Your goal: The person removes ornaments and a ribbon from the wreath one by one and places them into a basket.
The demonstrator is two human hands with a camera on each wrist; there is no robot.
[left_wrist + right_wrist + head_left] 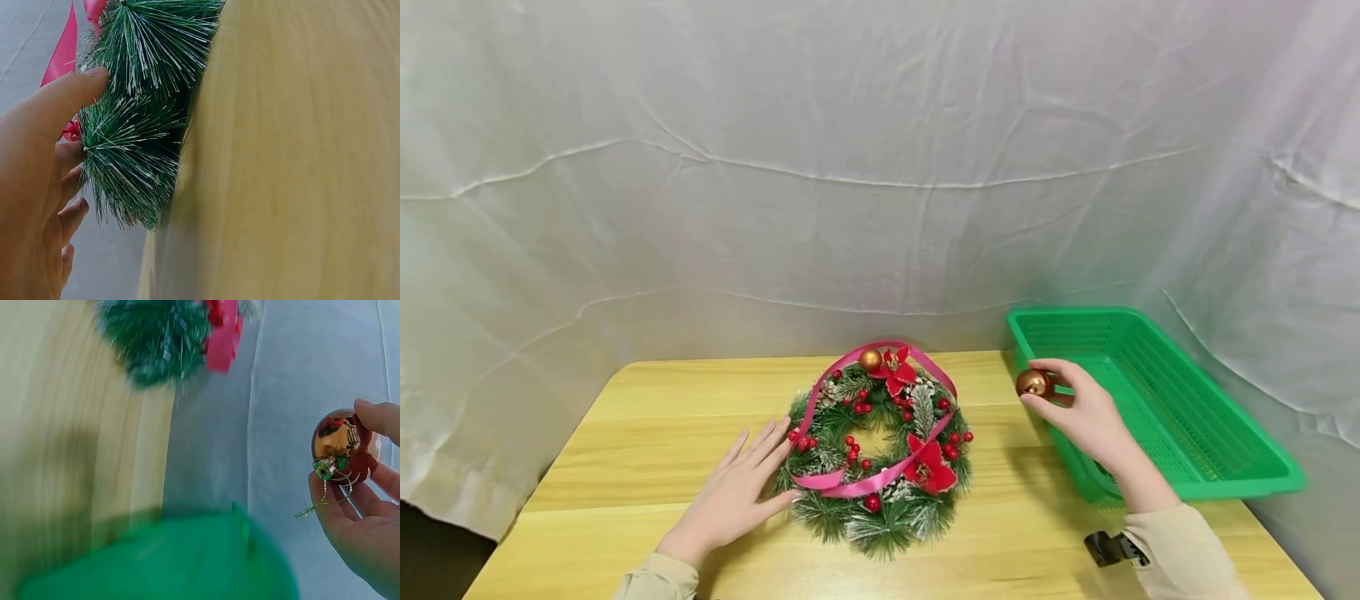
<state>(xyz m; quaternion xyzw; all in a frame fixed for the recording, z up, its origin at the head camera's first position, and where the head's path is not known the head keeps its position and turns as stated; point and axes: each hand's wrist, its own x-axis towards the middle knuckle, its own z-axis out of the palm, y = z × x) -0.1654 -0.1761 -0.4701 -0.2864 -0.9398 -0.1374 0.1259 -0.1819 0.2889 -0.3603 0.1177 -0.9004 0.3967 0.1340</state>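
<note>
A green Christmas wreath point(880, 533) with frosted needles lies on the table. It bears red berries, two red poinsettias point(929, 465), a gold bauble point(870, 360) at its top and a pink ribbon point(868, 483) looped loosely over it. My left hand point(737, 492) rests at the wreath's left edge, fingers extended, thumb against the needles in the left wrist view. Above the basket's left rim, my right hand point(1086, 412) pinches a shiny copper-coloured bauble point(1033, 383) between thumb and fingers. In the right wrist view a thin gold string point(319, 503) hangs from the bauble's cap.
To the right stands a green plastic basket point(1247, 487) with slotted walls, on the wooden table point(647, 433). A black strap mount point(1105, 548) sits at the right wrist. Pale grey fabric point(850, 208) hangs behind and at both sides.
</note>
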